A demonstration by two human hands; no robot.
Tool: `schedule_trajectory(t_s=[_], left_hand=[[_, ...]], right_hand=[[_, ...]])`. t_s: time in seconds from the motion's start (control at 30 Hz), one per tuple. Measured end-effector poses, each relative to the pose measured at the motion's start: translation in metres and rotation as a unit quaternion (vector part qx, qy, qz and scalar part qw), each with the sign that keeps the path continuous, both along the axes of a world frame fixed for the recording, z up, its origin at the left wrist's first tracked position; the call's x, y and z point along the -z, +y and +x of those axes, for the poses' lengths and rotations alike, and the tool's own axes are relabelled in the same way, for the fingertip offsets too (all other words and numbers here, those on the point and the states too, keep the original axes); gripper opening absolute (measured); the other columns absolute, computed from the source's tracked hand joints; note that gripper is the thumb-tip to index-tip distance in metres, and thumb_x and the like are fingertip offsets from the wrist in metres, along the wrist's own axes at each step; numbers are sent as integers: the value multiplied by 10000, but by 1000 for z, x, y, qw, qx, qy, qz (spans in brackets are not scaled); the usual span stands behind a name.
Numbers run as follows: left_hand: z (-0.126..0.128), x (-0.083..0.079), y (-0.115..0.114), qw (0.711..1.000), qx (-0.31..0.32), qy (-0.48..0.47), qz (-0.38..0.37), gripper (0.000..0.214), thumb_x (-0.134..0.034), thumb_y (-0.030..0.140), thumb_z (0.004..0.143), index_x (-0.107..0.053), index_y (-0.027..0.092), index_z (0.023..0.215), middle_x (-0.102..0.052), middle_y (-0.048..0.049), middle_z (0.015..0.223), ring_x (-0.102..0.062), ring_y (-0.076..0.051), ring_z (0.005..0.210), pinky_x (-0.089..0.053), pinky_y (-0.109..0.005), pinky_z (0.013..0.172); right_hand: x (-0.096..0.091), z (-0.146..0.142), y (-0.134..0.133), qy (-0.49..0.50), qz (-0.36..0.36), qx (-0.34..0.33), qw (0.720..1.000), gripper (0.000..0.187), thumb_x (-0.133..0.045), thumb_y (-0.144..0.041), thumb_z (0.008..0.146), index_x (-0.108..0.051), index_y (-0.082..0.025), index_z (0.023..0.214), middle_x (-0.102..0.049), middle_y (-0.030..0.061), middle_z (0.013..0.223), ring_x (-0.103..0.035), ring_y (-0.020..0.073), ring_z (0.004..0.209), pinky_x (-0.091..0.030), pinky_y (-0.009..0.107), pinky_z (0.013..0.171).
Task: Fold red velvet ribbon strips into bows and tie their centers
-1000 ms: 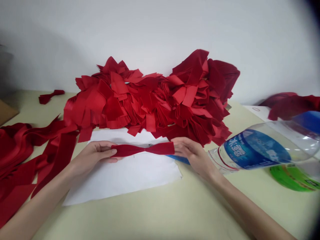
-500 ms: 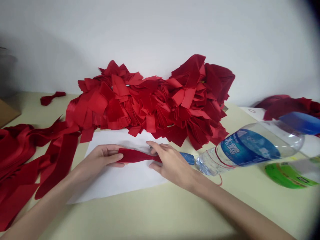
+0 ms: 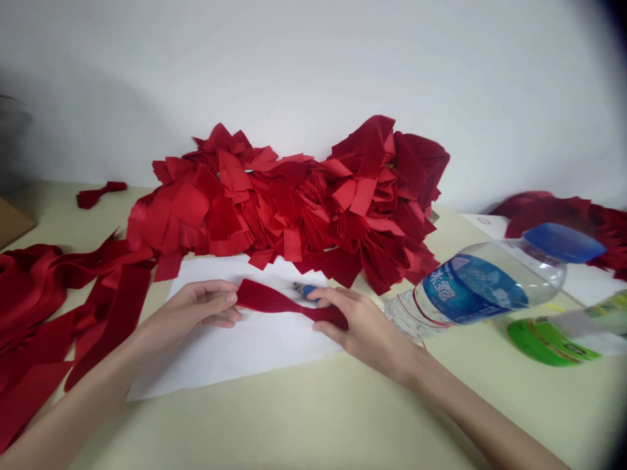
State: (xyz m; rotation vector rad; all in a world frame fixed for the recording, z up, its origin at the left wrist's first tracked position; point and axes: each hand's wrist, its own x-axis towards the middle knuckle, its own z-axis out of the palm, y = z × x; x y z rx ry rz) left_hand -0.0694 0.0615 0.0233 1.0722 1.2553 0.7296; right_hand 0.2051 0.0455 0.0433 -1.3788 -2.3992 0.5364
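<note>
A dark red velvet ribbon piece [image 3: 267, 297], pinched narrow near its middle, lies over a white sheet of paper. My left hand [image 3: 208, 303] is beside its left end, thumb tip at the edge and fingers loosely apart. My right hand [image 3: 365, 326] has its fingers closed around the right half of the ribbon. A small blue-handled tool with a metal tip [image 3: 308, 291] shows by the right index finger. Most of that tool is hidden behind the hand, so its kind is unclear.
The white paper [image 3: 206, 372] lies on a pale table. Behind it is a large heap of red ribbon pieces [image 3: 294, 209]. Long red ribbons [image 3: 110, 320] lie left. To the right are a blue-capped bottle [image 3: 470, 287] and a green-labelled bottle [image 3: 553, 339].
The ribbon has shifted slightly right with my right hand. My left thumb has slid off its left end, and the fingers have loosened. The tool's metal tip now shows more clearly.
</note>
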Motion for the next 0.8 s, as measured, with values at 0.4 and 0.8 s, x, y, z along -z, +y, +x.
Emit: schedule_trajectory(t_s=[0.4,0.8], left_hand=[[-3,5,4,987,111,114,34,208,-642,378,724,-626,187,803,-604,9,665,-568,-144,600,-461,-289,629],[-5,10,6,982,144,123,14,137,-641,287,727,-599,167,779,-559,35,657,-505,-111,586,-372,-241,565]], right_hand=[[3,2,7,103,-151,-8,983,216,-510,-370,874,-595,-233,1018,-646,-7,939,-588,139,804,-448,248,693],[16,-2,-2,-9,-76,6,997,121,-533,-269,865,-642,-260,916,-652,-29,922,-604,146,823,-431,274,749]])
